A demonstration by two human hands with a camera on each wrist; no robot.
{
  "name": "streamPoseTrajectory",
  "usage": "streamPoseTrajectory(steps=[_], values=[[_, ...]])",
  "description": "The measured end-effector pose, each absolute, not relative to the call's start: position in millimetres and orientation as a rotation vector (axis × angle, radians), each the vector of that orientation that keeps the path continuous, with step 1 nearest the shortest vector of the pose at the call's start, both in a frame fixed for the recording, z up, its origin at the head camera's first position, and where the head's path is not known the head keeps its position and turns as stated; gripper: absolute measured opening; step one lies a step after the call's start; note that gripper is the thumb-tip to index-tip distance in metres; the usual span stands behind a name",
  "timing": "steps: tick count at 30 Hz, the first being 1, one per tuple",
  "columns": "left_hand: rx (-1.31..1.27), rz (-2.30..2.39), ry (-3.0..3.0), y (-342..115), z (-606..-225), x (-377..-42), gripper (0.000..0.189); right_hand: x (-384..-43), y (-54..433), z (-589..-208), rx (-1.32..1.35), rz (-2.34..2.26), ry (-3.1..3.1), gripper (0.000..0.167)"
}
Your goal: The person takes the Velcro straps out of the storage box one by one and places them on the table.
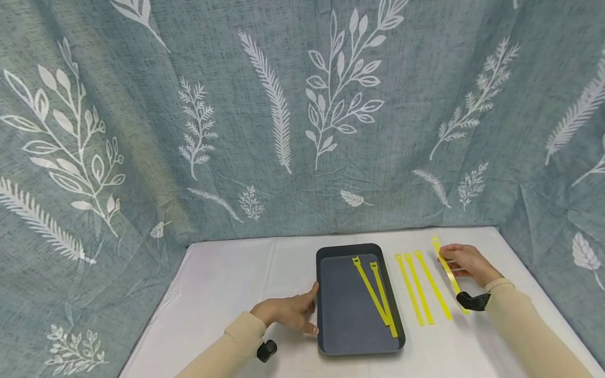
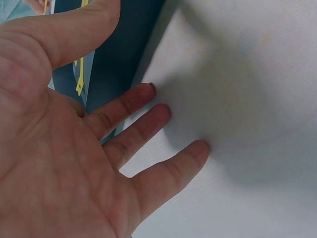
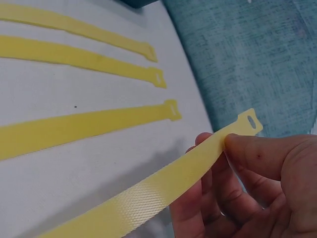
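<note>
Strap (image 3: 148, 196): yellow, slotted at one end, located at the right side of the table (image 1: 227, 294), right of the tray (image 1: 340, 315). Right hand (image 1: 468, 262): thumb and fingers pinch the strap just below its slotted head, which points toward the cloth (image 1: 283, 210). The gripped portion is raised above the table; the lower portion passes behind the wrist camera (image 1: 472, 301), and whether its tail touches the table cannot be told. Left hand (image 1: 288, 310): fingers extended and spread, gripping nothing, positioned at the left wall of the tray with fingertips against it. Three straps (image 1: 419, 289) lie flat on the table between tray and right hand, side by side, heads toward the cloth. Two straps (image 1: 372, 292) lie inside the tray, right half, overlapping near their tails.
</note>
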State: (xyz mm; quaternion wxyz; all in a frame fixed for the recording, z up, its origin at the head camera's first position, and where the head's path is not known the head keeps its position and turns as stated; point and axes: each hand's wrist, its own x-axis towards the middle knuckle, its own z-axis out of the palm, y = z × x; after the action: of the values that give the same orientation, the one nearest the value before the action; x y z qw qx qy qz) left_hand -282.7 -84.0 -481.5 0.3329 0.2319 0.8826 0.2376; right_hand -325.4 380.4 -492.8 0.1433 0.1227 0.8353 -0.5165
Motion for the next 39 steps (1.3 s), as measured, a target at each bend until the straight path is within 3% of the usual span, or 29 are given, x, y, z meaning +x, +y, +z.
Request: streamPoseTrajectory(steps=[23,39], values=[[0.632,0.627,2.313,-82.9,-481.1,-282.8,0.114,-334.3,369.9,-512.9,0.43,-1.473,2.452,0.037],[0.605,0.631,2.314,-84.0,-480.2,-281.7,0.112,-335.9,361.7,-517.7,0.477,-1.412,2.535,0.039]])
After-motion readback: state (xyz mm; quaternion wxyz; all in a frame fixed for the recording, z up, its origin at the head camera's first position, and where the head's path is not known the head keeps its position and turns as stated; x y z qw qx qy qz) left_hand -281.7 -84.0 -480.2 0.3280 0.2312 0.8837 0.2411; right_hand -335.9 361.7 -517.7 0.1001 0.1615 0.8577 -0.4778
